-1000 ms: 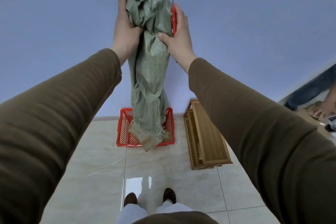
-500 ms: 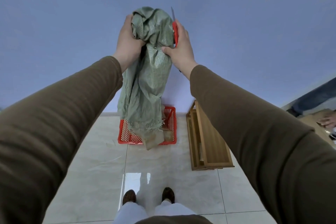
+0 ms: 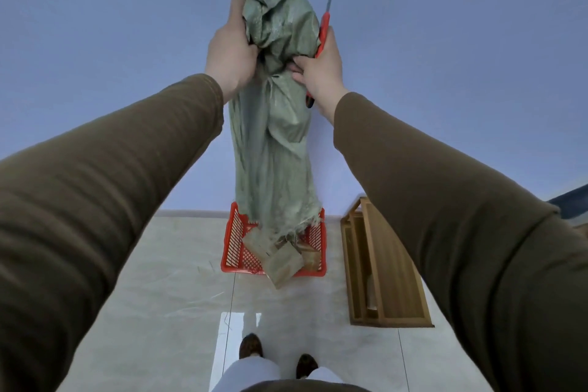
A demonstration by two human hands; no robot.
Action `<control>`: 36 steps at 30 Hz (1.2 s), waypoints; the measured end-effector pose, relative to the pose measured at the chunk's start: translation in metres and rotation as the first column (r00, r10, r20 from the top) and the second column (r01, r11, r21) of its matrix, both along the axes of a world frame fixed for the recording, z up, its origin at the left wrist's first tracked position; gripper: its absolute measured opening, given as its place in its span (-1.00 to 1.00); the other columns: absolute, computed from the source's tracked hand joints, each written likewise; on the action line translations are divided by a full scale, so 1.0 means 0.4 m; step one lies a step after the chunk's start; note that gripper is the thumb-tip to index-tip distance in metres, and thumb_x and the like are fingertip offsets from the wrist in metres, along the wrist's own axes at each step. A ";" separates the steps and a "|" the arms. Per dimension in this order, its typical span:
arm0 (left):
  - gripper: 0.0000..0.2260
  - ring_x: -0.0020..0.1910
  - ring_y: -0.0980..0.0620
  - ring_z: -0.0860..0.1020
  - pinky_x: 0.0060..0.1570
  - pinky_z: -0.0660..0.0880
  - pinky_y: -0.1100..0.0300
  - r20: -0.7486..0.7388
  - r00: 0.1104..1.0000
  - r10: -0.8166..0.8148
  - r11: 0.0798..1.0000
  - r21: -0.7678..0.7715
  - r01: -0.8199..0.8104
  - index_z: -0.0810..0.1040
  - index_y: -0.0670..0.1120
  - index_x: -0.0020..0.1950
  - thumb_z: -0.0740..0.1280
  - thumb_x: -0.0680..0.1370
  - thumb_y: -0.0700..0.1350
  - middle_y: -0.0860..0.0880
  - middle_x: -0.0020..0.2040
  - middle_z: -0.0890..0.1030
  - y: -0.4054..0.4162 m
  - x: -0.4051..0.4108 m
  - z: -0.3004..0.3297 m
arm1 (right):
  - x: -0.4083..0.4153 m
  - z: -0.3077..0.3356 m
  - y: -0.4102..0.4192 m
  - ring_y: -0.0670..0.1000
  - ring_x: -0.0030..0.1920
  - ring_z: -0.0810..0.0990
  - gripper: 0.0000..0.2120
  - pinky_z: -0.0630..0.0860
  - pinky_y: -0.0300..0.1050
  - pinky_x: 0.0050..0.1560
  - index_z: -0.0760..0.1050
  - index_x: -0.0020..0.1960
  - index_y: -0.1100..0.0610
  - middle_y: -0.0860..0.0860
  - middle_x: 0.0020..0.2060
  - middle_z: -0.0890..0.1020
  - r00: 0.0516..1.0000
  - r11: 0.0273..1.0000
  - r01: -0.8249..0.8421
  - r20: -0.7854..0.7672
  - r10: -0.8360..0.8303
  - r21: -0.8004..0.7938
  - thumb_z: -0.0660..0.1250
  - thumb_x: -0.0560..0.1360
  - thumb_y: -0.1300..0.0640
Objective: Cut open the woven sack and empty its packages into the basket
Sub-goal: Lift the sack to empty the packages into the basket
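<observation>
Head view shows the cut woven sack [image 3: 273, 143] held upside down over the red basket [image 3: 234, 240], left hand [image 3: 230, 51] gripping it, right hand [image 3: 321, 73] clutching sack and knife [image 3: 325, 22], one package [image 3: 283, 264] dropping out, so emptying looks nearly finished

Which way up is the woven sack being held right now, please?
Upside down, cut end lowest. Both hands, left hand and right hand, grip the woven sack up high; its frayed mouth hangs over the red basket.

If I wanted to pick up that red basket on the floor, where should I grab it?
Probably the red basket's left rim, from above: it sits open-top on the floor, and that side looks bare, while the green sack and brown packages crowd its middle and front.
</observation>
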State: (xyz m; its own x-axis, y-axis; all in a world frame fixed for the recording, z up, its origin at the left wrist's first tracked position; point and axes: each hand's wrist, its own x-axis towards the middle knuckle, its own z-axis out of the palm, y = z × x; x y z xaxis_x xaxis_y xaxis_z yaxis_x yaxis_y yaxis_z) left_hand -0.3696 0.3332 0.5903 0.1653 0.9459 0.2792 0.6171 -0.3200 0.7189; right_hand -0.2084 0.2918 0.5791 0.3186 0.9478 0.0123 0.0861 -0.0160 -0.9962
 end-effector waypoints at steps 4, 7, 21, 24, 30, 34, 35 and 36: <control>-0.32 0.01 -0.02 0.61 -0.02 0.56 0.18 0.199 0.978 -0.055 0.998 -0.022 0.060 -0.02 -0.05 0.67 0.10 0.56 -0.30 -0.04 0.15 0.63 0.049 -0.012 0.033 | -0.030 0.048 0.058 0.10 0.23 0.64 -0.41 0.64 0.09 0.24 0.27 0.54 0.12 0.12 0.22 0.61 0.999 0.993 0.022 0.045 -0.028 0.120 0.24 0.57 0.46; -0.46 0.02 0.12 0.61 -0.06 0.55 0.39 0.291 0.948 -0.126 0.992 0.022 0.125 0.03 0.15 0.47 0.14 0.61 -0.25 0.07 0.12 0.60 0.080 -0.012 0.063 | -0.034 0.085 0.088 0.06 0.24 0.64 -0.37 0.61 0.07 0.29 0.21 0.58 0.10 0.09 0.25 0.61 0.997 0.986 0.040 0.058 -0.050 0.161 0.24 0.59 0.45; -0.59 0.13 0.06 0.63 0.17 0.63 0.14 0.476 0.856 -0.201 0.980 0.092 0.179 0.26 -0.09 0.33 0.25 0.54 -0.33 -0.07 0.17 0.60 0.070 0.015 0.106 | 0.014 0.138 0.103 0.01 -0.15 0.69 -0.58 0.63 -0.12 -0.21 0.34 0.37 0.18 0.10 0.05 0.63 0.998 0.955 -0.009 0.066 -0.012 0.298 0.25 0.57 0.45; -0.66 0.17 -0.03 0.68 0.08 0.65 0.12 0.542 0.830 -0.129 0.966 -0.121 0.229 0.45 -0.20 0.36 0.35 0.59 -0.20 -0.11 0.23 0.67 0.068 0.004 0.084 | 0.051 0.117 0.077 -0.05 -0.45 0.48 -0.64 0.44 -0.19 -0.44 0.42 0.33 0.11 0.01 -0.24 0.63 0.998 0.975 -0.057 -0.002 0.059 0.215 0.40 0.58 0.27; -0.72 -0.05 0.07 0.76 -0.11 0.63 0.26 0.710 0.703 0.045 0.859 -0.387 0.336 0.66 -0.24 0.24 0.41 0.65 -0.06 -0.03 -0.01 0.79 -0.004 0.015 0.003 | 0.096 0.040 0.012 -0.08 -0.50 0.40 -0.59 0.33 -0.21 -0.57 0.47 0.27 0.01 -0.08 -0.35 0.65 0.971 0.987 -0.157 -0.189 0.147 -0.039 0.56 0.50 0.05; -0.63 -0.04 -0.01 0.77 -0.11 0.67 0.19 0.775 0.619 0.125 0.816 -0.436 0.381 0.62 -0.28 0.26 0.47 0.60 -0.03 -0.13 0.05 0.77 -0.060 0.028 -0.033 | 0.100 0.008 -0.031 -0.11 -0.53 0.44 -0.73 0.32 -0.27 -0.64 0.52 0.13 0.07 -0.01 -0.31 0.66 0.936 0.986 -0.163 -0.324 0.140 -0.045 0.55 0.52 0.16; -0.52 0.03 -0.02 0.75 -0.04 0.66 0.15 0.744 0.658 0.114 0.822 -0.442 0.358 0.52 -0.28 0.37 0.49 0.58 -0.01 -0.14 0.16 0.72 -0.072 0.032 -0.043 | 0.102 0.003 -0.041 -0.12 -0.54 0.43 -0.78 0.30 -0.28 -0.65 0.54 0.09 0.12 -0.01 -0.33 0.63 0.935 0.987 -0.148 -0.337 0.116 -0.070 0.53 0.53 0.16; -0.39 0.11 -0.01 0.71 0.06 0.65 0.11 0.701 0.707 0.094 0.832 -0.445 0.331 0.36 -0.24 0.47 0.51 0.56 0.01 -0.13 0.26 0.64 -0.082 0.036 -0.054 | 0.103 -0.002 -0.050 -0.13 -0.55 0.41 -0.83 0.29 -0.29 -0.65 0.55 0.05 0.14 -0.02 -0.38 0.59 0.929 0.985 -0.134 -0.359 0.087 -0.106 0.52 0.55 0.16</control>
State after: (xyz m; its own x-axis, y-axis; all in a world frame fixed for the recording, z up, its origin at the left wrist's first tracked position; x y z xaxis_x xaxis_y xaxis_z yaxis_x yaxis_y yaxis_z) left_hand -0.3552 0.3004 0.5687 0.2552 0.9553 -0.1494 -0.1194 0.1845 0.9756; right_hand -0.1673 0.2718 0.5783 0.1736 0.9635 -0.2036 -0.2611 -0.1543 -0.9529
